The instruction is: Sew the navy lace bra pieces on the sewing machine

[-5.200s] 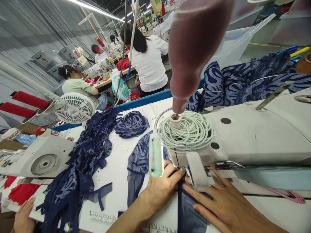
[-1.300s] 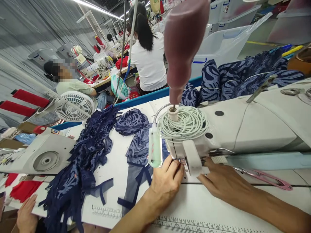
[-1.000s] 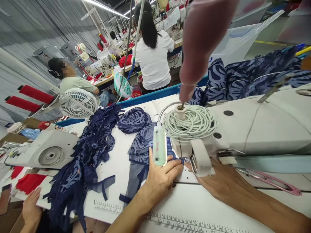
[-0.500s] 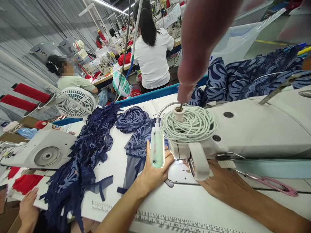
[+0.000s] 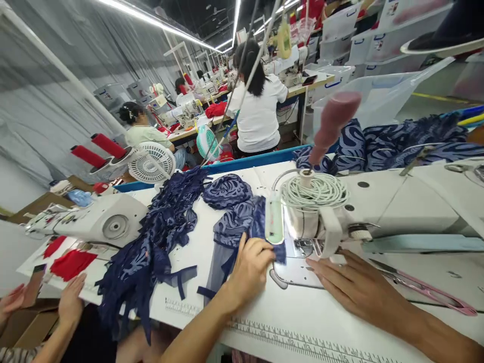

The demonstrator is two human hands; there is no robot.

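Observation:
My left hand (image 5: 251, 267) is closed, its curled fingertips on the edge of a navy fabric piece (image 5: 280, 252) left of the sewing machine's needle area. My right hand (image 5: 350, 277) lies flat with fingers stretched out on the machine bed, just right of the presser foot, and holds nothing visible. The white sewing machine (image 5: 397, 196) carries a coil of pale green cord (image 5: 315, 191) with a red-handled tool (image 5: 328, 126) standing in it. A lit pale green lamp (image 5: 274, 222) hangs over the fabric. Patterned navy cup pieces (image 5: 230, 191) lie beyond my left hand.
A heap of navy fabric strips (image 5: 151, 252) covers the table's left part. Pink-handled tweezers (image 5: 434, 292) lie at right. Tied navy bundles (image 5: 351, 146) sit behind the machine. A co-worker's hand (image 5: 71, 297) is near red fabric (image 5: 73, 264) at a second machine (image 5: 106, 219).
The view has tilted up and moved back. My left hand has curled its fingers at the navy fabric. My right hand has come out from behind the machine head and lies flatter.

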